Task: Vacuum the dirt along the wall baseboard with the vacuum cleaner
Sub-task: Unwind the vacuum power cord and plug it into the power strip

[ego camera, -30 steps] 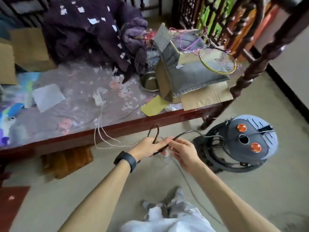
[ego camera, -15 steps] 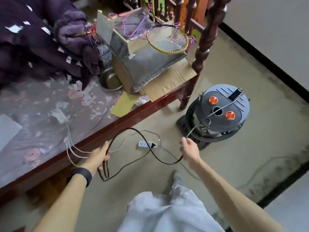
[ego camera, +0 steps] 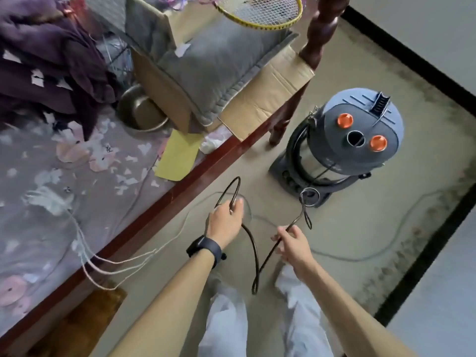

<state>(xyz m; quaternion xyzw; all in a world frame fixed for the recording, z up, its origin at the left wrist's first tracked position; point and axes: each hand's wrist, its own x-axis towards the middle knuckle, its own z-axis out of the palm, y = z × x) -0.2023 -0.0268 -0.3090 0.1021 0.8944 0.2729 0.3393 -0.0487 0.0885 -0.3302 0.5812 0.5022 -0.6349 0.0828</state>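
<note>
Beside bedpost (ego camera: 320, 27), grey orange-knobbed vacuum cleaner (ego camera: 360, 117)

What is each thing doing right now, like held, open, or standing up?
Vacuum: standing upright on the floor, no hand on it.
Cord: looped, held in both hands.
Left hand: grips a cord loop.
Right hand: pinches the cord.
Box: on the bed, flap open.
Bowl: upright on the bed.
Racket: lying across the box.

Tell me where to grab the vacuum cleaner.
Grip the black ribbed handle on top of the vacuum cleaner, coming from above: it stands upright, its domed lid is smooth, and the bed post stands close beside it. The left hand and right hand grip the black cord.
</note>
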